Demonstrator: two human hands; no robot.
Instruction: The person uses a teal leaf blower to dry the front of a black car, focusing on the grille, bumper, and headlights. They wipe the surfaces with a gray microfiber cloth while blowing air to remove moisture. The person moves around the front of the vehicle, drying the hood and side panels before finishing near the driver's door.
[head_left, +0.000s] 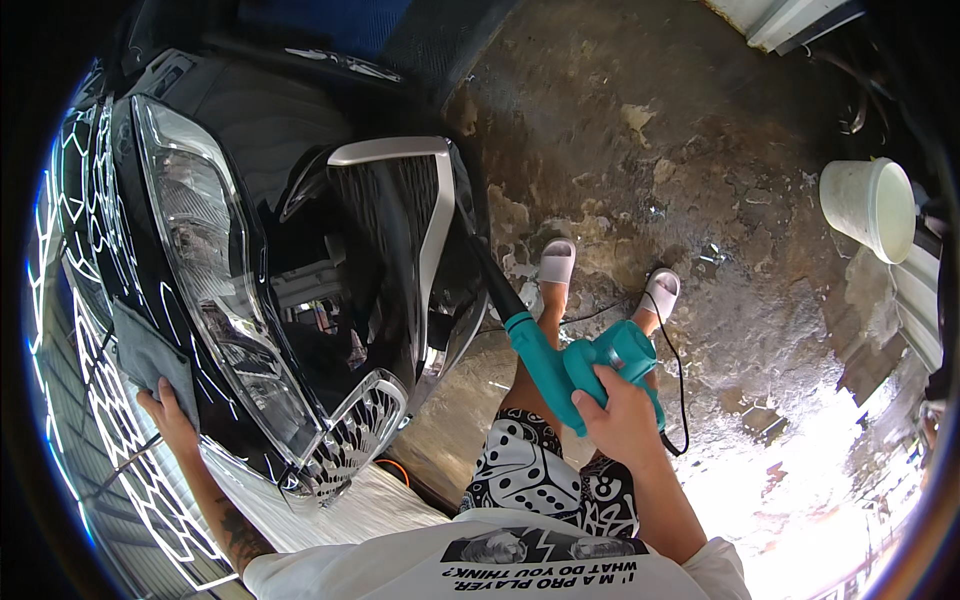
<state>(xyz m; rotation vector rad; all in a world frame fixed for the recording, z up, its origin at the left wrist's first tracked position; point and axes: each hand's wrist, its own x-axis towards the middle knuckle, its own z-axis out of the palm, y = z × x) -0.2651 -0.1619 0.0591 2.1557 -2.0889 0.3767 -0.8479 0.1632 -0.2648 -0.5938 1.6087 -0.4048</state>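
Note:
My left hand (172, 420) holds a grey microfibre cloth (154, 364) against the glossy black hood (214, 424) of a car, at the left. My right hand (621, 414) is closed around the body of a teal electric blower (544, 364). Its long black nozzle (496, 281) points toward the car's front bumper, and its tip is close to the silver trim (439, 247). Between my hands lie the clear headlight (202, 247) and a chrome-framed grille section (356, 431). Whether the nozzle tip touches the bumper cannot be made out.
A black power cord (682, 367) hangs from the blower and runs across the stained concrete floor (720, 172) near my sandals (556, 262). A white plastic bucket (855, 202) is at the right. Bright glare covers the lower right floor. Hexagonal lights reflect in the hood.

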